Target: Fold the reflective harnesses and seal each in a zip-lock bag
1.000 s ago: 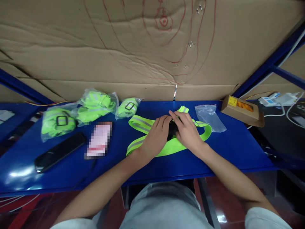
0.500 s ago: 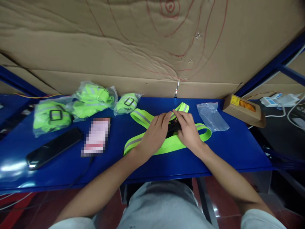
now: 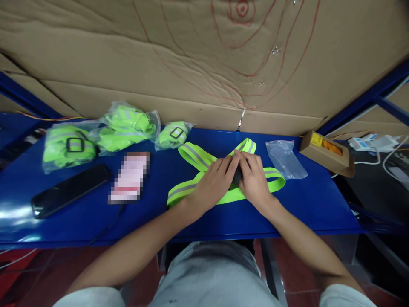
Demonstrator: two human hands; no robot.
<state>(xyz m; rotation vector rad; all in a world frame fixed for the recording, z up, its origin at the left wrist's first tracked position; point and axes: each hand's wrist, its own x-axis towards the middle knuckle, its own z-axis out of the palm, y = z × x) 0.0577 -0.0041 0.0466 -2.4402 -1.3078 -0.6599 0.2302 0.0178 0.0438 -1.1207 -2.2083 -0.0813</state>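
Note:
A neon yellow-green reflective strap harness (image 3: 238, 195) with grey stripes lies looped on the blue table. Over its middle, my left hand (image 3: 217, 179) and my right hand (image 3: 254, 177) meet with their fingertips close together. Both are closed around a black part (image 3: 237, 175) of the harness, which is mostly covered by the fingers. Strap loops stick out to the left, to the right and at the top beyond my hands. What exactly the fingertips pinch is hidden.
Bagged yellow-green harnesses (image 3: 124, 128) sit at the back left. Nearer lie a long black case (image 3: 70, 192) and a blurred-out phone-like rectangle (image 3: 129, 177). To the right are a clear plastic bag (image 3: 286, 160) and a cardboard box (image 3: 324, 153). A cardboard wall (image 3: 179, 76) stands behind.
My hands have drawn closer together over the black part, covering more of it. The camera view has shifted slightly; the harness lies much as before.

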